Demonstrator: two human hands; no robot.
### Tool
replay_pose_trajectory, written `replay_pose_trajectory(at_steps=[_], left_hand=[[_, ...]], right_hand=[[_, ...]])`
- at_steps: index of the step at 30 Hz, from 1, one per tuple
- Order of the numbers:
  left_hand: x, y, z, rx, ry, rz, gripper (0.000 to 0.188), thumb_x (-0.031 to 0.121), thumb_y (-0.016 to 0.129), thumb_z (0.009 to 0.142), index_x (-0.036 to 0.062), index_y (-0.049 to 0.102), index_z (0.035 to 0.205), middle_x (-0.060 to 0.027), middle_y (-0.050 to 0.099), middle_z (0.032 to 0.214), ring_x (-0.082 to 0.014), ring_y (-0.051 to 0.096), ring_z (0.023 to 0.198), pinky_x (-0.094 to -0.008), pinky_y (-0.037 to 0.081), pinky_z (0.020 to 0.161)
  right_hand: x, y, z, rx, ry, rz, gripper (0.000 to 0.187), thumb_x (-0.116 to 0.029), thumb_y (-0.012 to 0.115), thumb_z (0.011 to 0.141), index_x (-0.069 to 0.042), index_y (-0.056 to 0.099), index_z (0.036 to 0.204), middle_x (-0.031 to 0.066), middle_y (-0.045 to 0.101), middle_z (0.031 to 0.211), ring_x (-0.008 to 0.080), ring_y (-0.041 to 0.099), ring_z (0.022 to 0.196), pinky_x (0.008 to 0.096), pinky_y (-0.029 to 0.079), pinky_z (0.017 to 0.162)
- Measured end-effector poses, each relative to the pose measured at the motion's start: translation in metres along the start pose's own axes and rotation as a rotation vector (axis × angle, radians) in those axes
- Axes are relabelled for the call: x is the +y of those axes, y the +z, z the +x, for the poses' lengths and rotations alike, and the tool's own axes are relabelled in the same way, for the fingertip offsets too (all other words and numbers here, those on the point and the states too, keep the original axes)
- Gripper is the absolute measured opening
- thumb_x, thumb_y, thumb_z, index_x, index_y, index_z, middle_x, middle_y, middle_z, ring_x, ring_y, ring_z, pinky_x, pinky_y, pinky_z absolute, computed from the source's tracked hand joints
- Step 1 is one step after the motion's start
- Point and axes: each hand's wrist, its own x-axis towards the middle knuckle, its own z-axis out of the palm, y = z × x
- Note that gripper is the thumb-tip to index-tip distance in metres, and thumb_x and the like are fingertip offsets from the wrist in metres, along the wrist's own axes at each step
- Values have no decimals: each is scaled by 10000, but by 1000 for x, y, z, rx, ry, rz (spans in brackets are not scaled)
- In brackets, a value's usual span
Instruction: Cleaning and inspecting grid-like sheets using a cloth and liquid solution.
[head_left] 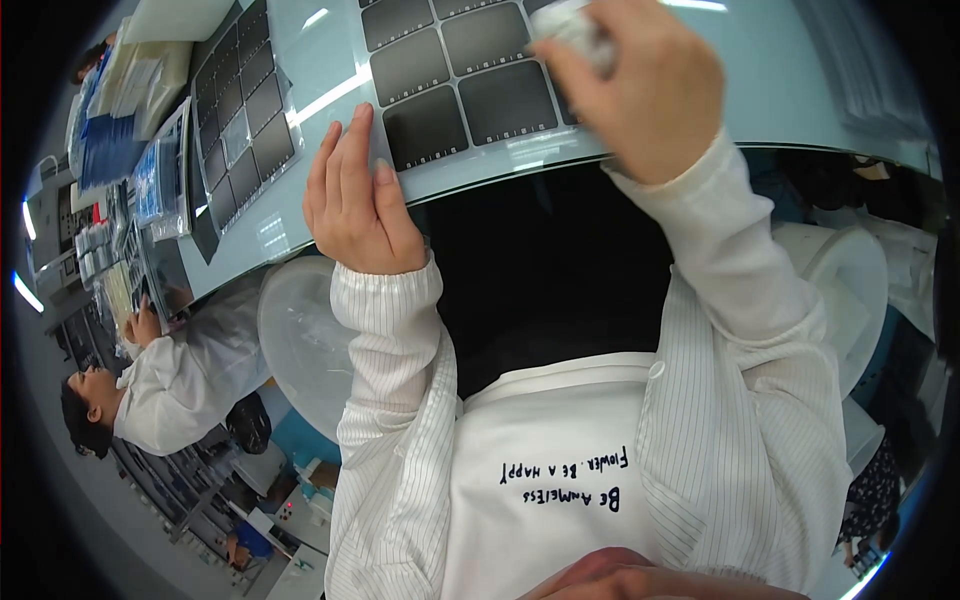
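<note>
A sheet of dark grey rectangular panels (425,125) with pale borders lies on the glass-topped table in front of me. My left hand (362,205) rests at its near left corner, fingers stretched out and holding nothing. Over the right part of the sheet, my right hand (665,95) grips a crumpled white cloth (575,28), slightly smeared by motion. The fingers wrap round the cloth, and its underside is hidden from me. A similar sheet of dark panels (240,120) lies farther left on the table.
Stacked papers and blue-edged packs (110,140) stand at the far left, and a pile of clear sheets (865,75) at the right. White round bins (300,340) stand below the table edge on both sides. A co-worker in white (190,380) sits to the left.
</note>
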Motion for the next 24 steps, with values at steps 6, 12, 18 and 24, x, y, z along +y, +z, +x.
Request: replay_pose_trajectory(at_steps=[6, 12, 18, 24], left_hand=[[-11, 7, 0, 46, 61, -28, 413, 105, 430, 809, -2, 589, 1175, -110, 645, 1128, -316, 558, 1107, -372, 383, 951], [-3, 1, -1, 52, 19, -147, 511, 80, 436, 795, -46, 468, 1289, -142, 649, 1116, -296, 571, 1065, -373, 389, 933], [2, 1, 1, 64, 1, -98, 523, 80, 441, 784, -40, 470, 1292, -133, 658, 1102, -286, 577, 1052, -367, 383, 936], [-4, 2, -2, 43, -9, -202, 536, 124, 426, 802, -51, 442, 1308, -128, 646, 1132, -293, 567, 1065, -371, 379, 938]], right_hand=[[-90, 58, -20, -17, -261, 132, 145, -162, 642, 643, -41, 597, 708, 62, 516, 722, 191, 587, 607, 270, 481, 510], [-18, 18, -7, -24, -174, 4, 219, -279, 701, 741, -73, 627, 753, 105, 592, 645, 249, 591, 569, 351, 464, 513], [17, -22, 13, 108, -25, -98, 168, -141, 666, 741, -18, 552, 736, 113, 540, 650, 328, 555, 567, 385, 458, 524], [-89, 57, -19, -45, -184, 157, 219, -228, 694, 693, -47, 573, 723, 77, 523, 750, 238, 602, 611, 340, 474, 514]])
